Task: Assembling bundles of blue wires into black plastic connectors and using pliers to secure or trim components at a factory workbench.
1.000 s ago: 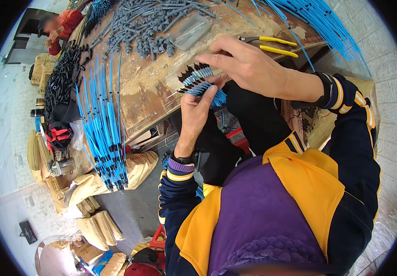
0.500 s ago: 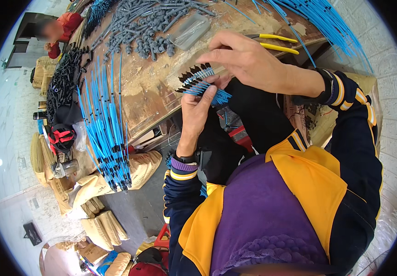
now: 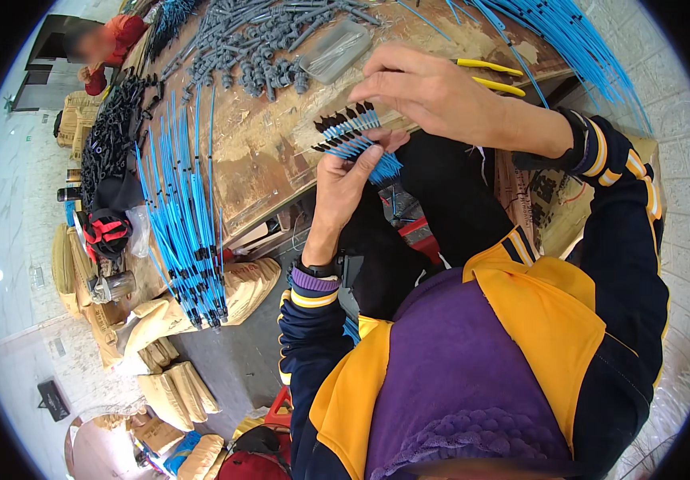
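My left hand [image 3: 341, 188] is closed round a bundle of thin blue tubes [image 3: 353, 138] with black tips, thumb pressed across them. The tips stand in rough rows, pointing up and left, and the cut-off-looking lower ends stick out below the thumb. Just above them is my right hand [image 3: 433, 90], its fingers bent together by the uppermost black tips. Whatever lies between those fingertips is hidden. Behind the right hand, yellow-handled pliers [image 3: 489, 74] rest on the table, their jaws mostly covered.
On the worn wooden table [image 3: 265, 152] lie a heap of grey plastic fittings [image 3: 257, 48], a clear plastic box [image 3: 335, 52], black parts [image 3: 113, 132] and long blue tubes [image 3: 185, 216]. More blue tubes [image 3: 569, 48] lie at far right. A person in red [image 3: 121, 36] is at far left.
My right hand has shifted slightly right and stays bent above the black tips. The left hand keeps hold of the blue tubes, whose upper row now stands slightly more fanned out.
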Available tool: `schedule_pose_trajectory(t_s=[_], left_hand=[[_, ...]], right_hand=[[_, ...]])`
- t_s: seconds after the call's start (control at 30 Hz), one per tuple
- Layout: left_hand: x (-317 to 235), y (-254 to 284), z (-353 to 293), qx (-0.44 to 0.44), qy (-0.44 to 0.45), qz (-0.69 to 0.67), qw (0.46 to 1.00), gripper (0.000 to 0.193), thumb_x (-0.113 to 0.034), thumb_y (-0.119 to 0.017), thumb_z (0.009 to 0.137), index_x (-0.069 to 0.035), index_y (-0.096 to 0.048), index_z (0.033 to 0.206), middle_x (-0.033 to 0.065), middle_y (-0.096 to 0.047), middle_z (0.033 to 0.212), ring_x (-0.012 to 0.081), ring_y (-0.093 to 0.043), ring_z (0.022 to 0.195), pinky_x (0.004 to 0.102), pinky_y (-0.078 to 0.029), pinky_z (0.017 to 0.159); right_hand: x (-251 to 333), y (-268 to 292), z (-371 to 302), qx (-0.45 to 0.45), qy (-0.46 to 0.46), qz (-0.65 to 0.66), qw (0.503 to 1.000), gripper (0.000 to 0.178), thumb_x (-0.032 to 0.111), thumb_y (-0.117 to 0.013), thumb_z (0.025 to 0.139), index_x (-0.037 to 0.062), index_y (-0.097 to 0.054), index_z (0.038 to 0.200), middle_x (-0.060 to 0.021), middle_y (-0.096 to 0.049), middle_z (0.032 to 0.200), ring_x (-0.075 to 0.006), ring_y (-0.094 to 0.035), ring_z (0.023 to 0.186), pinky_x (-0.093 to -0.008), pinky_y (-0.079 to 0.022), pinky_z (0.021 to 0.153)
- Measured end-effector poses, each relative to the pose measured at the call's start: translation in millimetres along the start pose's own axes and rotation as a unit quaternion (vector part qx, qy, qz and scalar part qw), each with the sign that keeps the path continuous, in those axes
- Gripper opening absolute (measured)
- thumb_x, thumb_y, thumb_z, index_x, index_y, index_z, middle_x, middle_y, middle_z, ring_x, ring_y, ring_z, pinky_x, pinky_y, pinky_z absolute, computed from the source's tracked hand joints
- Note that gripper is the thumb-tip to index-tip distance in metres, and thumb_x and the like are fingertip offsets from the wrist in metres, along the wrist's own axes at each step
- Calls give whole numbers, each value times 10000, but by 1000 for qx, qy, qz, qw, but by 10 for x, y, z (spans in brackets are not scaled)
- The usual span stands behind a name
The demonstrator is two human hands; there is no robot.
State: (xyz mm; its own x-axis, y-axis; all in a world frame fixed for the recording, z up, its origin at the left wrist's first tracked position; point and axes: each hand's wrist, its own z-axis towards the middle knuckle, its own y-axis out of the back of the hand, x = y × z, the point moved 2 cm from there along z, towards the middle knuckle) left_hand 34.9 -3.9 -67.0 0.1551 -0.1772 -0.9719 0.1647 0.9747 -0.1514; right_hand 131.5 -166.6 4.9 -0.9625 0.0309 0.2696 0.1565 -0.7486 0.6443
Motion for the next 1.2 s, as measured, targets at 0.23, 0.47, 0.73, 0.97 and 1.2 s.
schedule_pose_trajectory(t_s=[0.23, 0.47, 0.73, 0.97, 1.2], left_hand=[[75, -2, -11, -17, -4, -31, 999, 263, -55, -520, 984, 80, -572, 1204, 202, -655, 1146, 289, -632, 1100, 371, -497, 964], [131, 46, 11, -9, 16, -107, 994, 271, -52, -518, 986, 59, -563, 1229, 204, -647, 1160, 305, -624, 1116, 367, -510, 947], [201, 113, 12, -62, 33, -45, 997, 273, -72, -566, 972, 32, -585, 1224, 110, -673, 1094, 167, -645, 1001, 286, -521, 866], [201, 59, 29, -59, 29, -56, 996, 276, -75, -584, 965, 20, -594, 1224, 71, -676, 1064, 113, -631, 939, 259, -517, 821], [150, 75, 12, -53, 35, -39, 997, 275, -73, -582, 966, 21, -594, 1224, 76, -676, 1067, 120, -634, 944, 266, -519, 827]], right_hand=[[50, -16, -22, -9, -8, -15, 1000, 294, -39, -600, 802, 32, -638, 1085, -105, -549, 977, -267, -573, 868, -348, -479, 735], [1, 17, 42, 1, 36, -73, 997, 382, 51, -692, 691, 42, -609, 1064, -79, -528, 987, -265, -571, 946, -341, -492, 830], [49, -9, 66, -1, 30, -78, 997, 378, 51, -682, 714, 25, -627, 1087, -95, -544, 980, -276, -559, 913, -356, -477, 799], [85, -68, 49, -1, 16, -87, 996, 454, 80, -715, 670, 14, -615, 1108, -100, -541, 984, -275, -547, 929, -370, -464, 833], [112, -24, 81, 9, 36, -106, 994, 465, 70, -723, 654, 11, -607, 1100, -99, -536, 1004, -274, -545, 940, -370, -461, 834]])
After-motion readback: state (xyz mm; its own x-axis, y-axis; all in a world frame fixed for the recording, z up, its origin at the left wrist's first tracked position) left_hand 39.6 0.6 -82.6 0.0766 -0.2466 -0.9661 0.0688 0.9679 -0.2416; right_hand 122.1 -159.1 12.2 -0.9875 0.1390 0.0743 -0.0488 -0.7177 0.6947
